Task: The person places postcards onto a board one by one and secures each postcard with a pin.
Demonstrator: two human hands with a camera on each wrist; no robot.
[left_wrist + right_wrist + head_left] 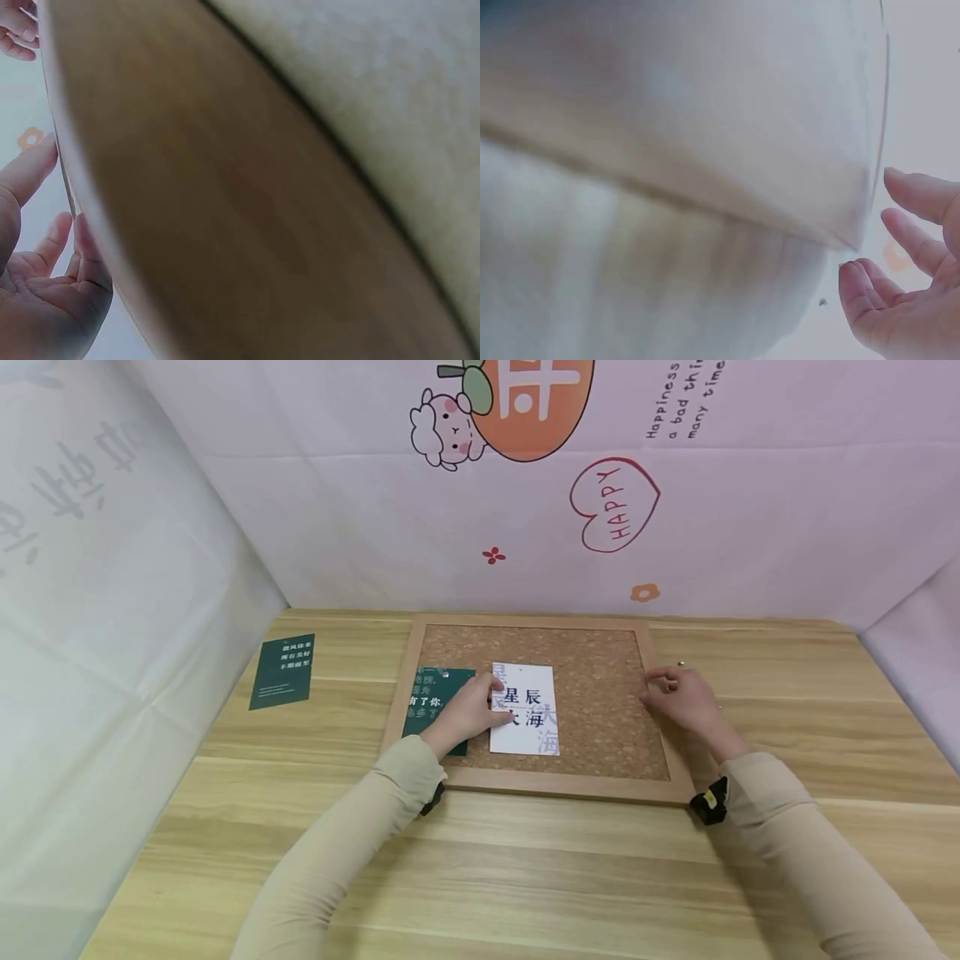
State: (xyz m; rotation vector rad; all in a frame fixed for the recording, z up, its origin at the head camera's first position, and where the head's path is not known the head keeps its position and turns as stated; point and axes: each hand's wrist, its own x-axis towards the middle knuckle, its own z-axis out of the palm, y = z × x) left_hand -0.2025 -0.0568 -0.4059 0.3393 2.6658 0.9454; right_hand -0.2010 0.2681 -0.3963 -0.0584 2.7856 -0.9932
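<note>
In the head view my left hand [472,706] rests its thumb and fingertips on the left part of a white card [528,735] with dark lettering, lying on the cork board [600,702]. Under that hand and wrist, a dark green card [427,727] is partly covered; a small shiny pin [446,674] shows at its top. My right hand [678,697] is at the board's right wooden frame, thumb and fingers bent and apart. In the right wrist view, nothing is visible between the spread fingers [911,240].
Another green card [283,672] lies on the wooden table [525,868], left of the board. A small brass-coloured pin [681,664] is on the table just beyond the right hand. White printed cloth [360,543] hangs behind and along the sides.
</note>
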